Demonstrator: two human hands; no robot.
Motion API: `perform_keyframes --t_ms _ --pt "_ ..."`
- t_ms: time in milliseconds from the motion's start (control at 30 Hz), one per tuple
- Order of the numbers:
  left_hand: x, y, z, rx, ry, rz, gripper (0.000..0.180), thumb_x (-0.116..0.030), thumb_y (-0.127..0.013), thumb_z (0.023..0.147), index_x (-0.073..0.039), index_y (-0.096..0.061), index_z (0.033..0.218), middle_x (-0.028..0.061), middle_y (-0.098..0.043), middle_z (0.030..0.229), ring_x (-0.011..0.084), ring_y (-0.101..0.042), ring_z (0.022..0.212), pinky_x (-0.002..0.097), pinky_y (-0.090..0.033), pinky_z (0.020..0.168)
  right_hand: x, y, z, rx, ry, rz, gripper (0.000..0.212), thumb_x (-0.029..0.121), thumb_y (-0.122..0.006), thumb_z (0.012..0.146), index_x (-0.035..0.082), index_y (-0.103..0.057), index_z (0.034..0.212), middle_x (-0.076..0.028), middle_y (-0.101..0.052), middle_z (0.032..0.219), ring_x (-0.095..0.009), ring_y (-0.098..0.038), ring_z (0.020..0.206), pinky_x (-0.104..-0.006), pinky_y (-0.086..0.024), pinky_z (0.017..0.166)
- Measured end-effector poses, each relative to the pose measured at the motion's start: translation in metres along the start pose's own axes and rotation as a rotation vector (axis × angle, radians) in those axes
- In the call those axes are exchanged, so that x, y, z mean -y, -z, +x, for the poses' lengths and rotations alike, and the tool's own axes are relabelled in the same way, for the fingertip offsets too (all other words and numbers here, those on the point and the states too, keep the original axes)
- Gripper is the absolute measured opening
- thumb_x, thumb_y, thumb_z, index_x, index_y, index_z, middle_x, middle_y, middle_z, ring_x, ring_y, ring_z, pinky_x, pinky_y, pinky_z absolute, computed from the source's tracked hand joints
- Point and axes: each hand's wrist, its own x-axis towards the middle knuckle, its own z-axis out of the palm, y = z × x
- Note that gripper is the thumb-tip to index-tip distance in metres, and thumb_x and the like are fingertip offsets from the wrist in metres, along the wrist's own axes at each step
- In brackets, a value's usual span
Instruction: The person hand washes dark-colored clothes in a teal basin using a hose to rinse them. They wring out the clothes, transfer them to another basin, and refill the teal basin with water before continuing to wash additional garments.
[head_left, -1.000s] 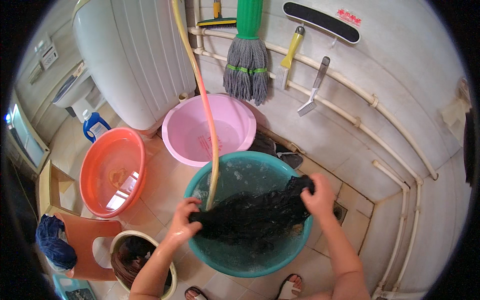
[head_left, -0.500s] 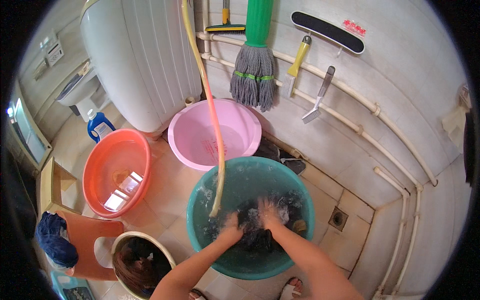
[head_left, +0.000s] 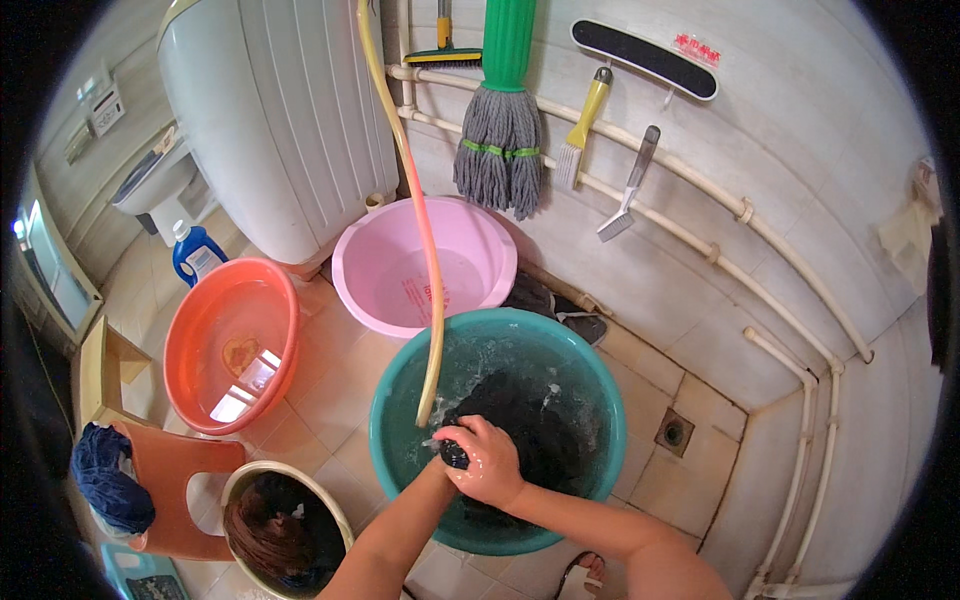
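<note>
A wide teal basin of water holds soaked black cloth, spread just under and at the surface. At the basin's near left side, my right hand is closed over a bunched end of this cloth. My left hand is pressed up against it from below, around the same dark bunch; most of its fingers are hidden behind the right hand. A pale yellow hose hangs down from above, its end just over the water beside my hands.
A pink basin stands behind, an orange basin with water at left. A cream-rimmed bucket holds dark clothes. Dark blue cloth lies on an orange stool. A mop and brushes hang from the wall; a floor drain is at right.
My hands were apart and low in the water over the cloth. They have come together at the left, lifted and holding a bunch of it. The view has shifted slightly.
</note>
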Motion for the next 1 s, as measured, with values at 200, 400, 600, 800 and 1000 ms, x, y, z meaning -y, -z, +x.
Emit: perform_keyframes --t_ms 200,400,600,800,1000 --pt "0.009 0.004 0.001 -0.146 -0.052 0.002 0.055 -0.05 -0.04 0.086 -0.008 -0.045 0.121 0.0103 -0.05 0.12 0.0249 -0.052 0.105 0.0406 -0.043 0.087 -0.024 -0.002 0.009 -0.014 0.239 -0.083 0.02 0.02 -0.069 0.058 0.012 -0.056 0.071 -0.005 -0.054 0.072 -0.026 -0.057 0.064 -0.0344 -0.045 0.057" --pt "-0.008 -0.057 -0.031 -0.351 -0.202 0.694 0.027 -0.011 -0.05 0.077 -0.001 -0.055 0.101 0.006 -0.058 0.094 0.0155 -0.054 0.077 0.0304 -0.045 0.07 -0.095 0.016 0.03 -0.218 -0.036 -0.123 0.016 0.019 -0.066 0.065 0.009 -0.056 0.075 -0.009 -0.057 0.077 -0.03 -0.058 0.069 -0.0382 -0.047 0.058" --pt "-0.014 -0.059 -0.049 -0.304 -0.518 1.705 0.062 -0.011 -0.053 0.075 -0.01 -0.032 0.133 0.0254 -0.05 0.108 0.0441 -0.053 0.091 0.0459 -0.044 0.083 -0.098 0.035 0.011 0.036 0.005 -0.45 0.018 0.022 -0.064 0.075 0.01 -0.059 0.088 -0.012 -0.041 0.123 -0.035 -0.038 0.115 -0.0579 -0.028 0.092" --pt "0.004 -0.018 -0.029 -0.286 -0.184 2.029 0.069 -0.02 -0.058 0.077 -0.013 -0.025 0.138 0.0254 -0.04 0.123 0.0433 -0.045 0.108 0.0475 -0.039 0.091 -0.129 -0.002 -0.021 0.48 -0.29 -0.55 0.031 0.025 -0.061 0.078 0.012 -0.058 0.106 -0.015 -0.023 0.14 -0.036 -0.019 0.13 -0.0686 -0.017 0.095" --pt "0.011 0.017 0.026 -0.348 0.003 1.526 0.076 -0.055 -0.05 0.08 -0.003 -0.034 0.133 0.0221 -0.033 0.136 0.037 -0.034 0.123 0.0433 -0.028 0.103 -0.205 -0.044 -0.037 -0.123 -0.521 -0.382 0.033 0.014 -0.051 0.08 0.002 -0.05 0.111 -0.019 -0.055 0.109 -0.036 -0.054 0.098 -0.0431 -0.044 0.083"
